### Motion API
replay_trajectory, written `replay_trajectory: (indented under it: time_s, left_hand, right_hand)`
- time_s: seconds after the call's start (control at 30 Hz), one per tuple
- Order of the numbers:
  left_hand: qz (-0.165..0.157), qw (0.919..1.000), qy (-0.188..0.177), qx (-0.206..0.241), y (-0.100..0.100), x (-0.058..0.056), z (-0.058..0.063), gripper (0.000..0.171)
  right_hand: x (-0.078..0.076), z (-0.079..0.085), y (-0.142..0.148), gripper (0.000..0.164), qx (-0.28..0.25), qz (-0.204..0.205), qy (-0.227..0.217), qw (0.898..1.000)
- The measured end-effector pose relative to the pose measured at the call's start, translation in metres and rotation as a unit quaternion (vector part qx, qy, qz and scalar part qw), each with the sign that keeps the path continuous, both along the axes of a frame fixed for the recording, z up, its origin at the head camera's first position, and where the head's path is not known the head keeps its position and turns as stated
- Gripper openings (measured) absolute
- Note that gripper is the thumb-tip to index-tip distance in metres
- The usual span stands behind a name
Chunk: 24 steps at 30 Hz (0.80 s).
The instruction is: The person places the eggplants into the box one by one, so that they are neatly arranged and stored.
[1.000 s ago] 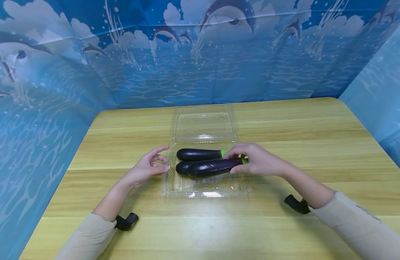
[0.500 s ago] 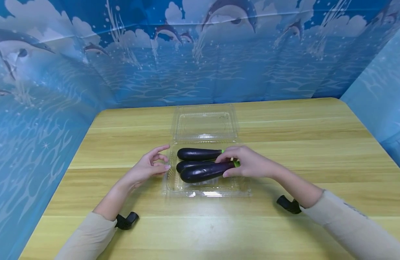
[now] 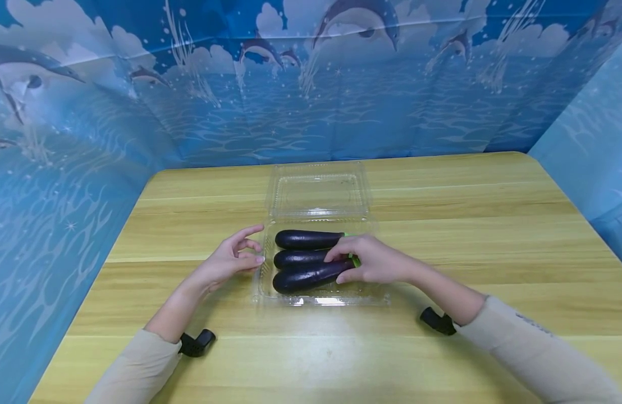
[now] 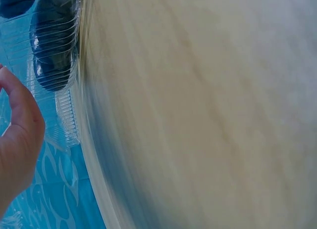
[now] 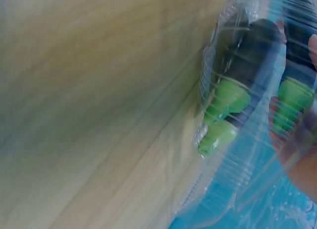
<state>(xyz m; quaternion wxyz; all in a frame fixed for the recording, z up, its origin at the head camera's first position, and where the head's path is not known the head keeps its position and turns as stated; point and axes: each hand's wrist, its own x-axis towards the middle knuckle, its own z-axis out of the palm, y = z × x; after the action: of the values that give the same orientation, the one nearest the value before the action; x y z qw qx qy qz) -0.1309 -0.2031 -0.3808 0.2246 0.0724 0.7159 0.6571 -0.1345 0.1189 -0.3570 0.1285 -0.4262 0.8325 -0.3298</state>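
Note:
Three dark purple eggplants lie side by side in a clear plastic clamshell box (image 3: pixel 321 301): the far eggplant (image 3: pixel 308 239), the middle eggplant (image 3: pixel 297 258) and the near eggplant (image 3: pixel 303 278). My right hand (image 3: pixel 374 261) pinches the near eggplant by its green stem end, with thumb in front and fingers behind. That hand covers the middle eggplant's stem end in the head view. Relaxed and spread, the fingers of my left hand (image 3: pixel 230 259) are at the box's left rim, the thumb seeming to touch it. Green caps (image 5: pixel 230 95) show through the plastic in the right wrist view.
The clear lid (image 3: pixel 318 193) is folded back, flat on the wooden table (image 3: pixel 467 213) behind the box. A blue dolphin-print curtain (image 3: pixel 311 112) hangs along the table's back and sides. Black camera mounts (image 3: pixel 197 343) sit at both wrists.
My right hand has moved left and toward me with the near eggplant, lowering it beside the middle one, which shows more now. The left hand and the other eggplants have stayed put.

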Motion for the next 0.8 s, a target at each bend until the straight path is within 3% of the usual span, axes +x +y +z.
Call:
replay_trajectory:
  time_s: [0.8]
  left_hand:
    - [0.001, 1.0000, 0.000, 0.000, 0.000, -0.001, -0.002, 0.073]
  right_hand:
    - [0.003, -0.013, -0.010, 0.034, 0.020, -0.006, 0.024, 0.999]
